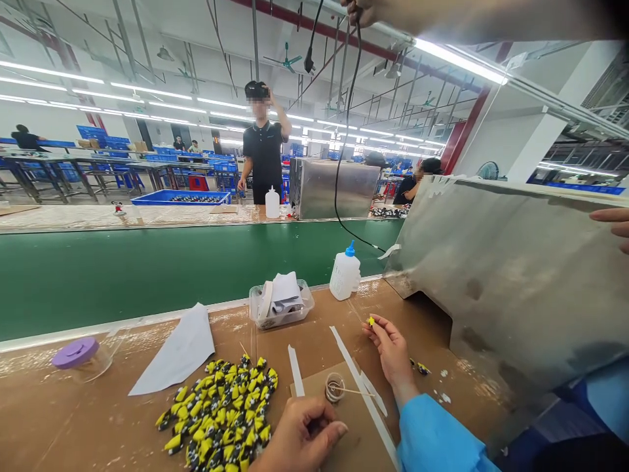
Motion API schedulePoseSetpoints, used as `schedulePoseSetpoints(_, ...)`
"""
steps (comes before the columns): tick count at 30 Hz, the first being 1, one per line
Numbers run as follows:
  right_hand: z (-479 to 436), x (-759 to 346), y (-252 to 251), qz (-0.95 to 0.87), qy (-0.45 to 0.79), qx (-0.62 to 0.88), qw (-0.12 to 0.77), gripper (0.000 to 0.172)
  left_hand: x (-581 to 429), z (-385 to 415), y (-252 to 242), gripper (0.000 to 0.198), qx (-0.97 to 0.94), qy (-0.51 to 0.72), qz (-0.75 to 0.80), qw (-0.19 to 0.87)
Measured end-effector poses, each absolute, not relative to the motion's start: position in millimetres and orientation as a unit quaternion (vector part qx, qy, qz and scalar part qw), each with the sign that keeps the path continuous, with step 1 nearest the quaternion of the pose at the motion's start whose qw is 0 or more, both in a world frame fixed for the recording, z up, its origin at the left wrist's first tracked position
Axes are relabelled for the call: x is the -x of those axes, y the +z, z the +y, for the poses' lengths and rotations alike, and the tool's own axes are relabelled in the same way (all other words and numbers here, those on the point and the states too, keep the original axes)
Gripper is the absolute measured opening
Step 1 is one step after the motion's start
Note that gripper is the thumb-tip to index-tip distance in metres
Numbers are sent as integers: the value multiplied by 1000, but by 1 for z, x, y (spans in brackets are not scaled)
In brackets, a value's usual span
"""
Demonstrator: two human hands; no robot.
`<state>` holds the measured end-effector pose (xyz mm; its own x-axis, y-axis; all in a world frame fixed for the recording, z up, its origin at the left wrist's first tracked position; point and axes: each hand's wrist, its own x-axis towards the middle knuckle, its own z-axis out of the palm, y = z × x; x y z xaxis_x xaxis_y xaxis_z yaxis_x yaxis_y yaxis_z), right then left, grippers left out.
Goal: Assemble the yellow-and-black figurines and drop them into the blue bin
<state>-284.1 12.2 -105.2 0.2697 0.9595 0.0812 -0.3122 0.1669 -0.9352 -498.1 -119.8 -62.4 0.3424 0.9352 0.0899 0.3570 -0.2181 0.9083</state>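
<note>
My right hand [390,354], in a blue sleeve, pinches a small yellow piece [371,322] between thumb and fingertips above the brown work surface. Nearer to me, my left hand [304,432] is loosely curled, its thumb apart from the fingers and nothing visible in it. Just beyond the left hand, a small round jar [335,388] with a thin wooden stick [356,392] across it stands on a cardboard sheet [351,429]. A pile of small yellow-and-black figures [226,413] lies left of that hand. One or more similar pieces [420,368] lie beside my right wrist.
A white bottle [344,275] and a clear tub [282,305] stand by the green conveyor [196,269]. A metal hood [515,275] fills the right. Another person's hand [363,12] holds a black cable [346,124] overhead. A person [265,157] stands across the conveyor.
</note>
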Motion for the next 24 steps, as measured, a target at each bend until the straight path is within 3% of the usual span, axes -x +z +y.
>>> schedulePoseSetpoints(15, 1, 281, -83, -318, 566, 351, 675, 35, 500, -116, -70, 38, -731, 327, 435, 412)
schedulePoseSetpoints(24, 2, 278, -84, -342, 559, 368, 660, 37, 501, -116, -69, 35, -727, 336, 445, 401)
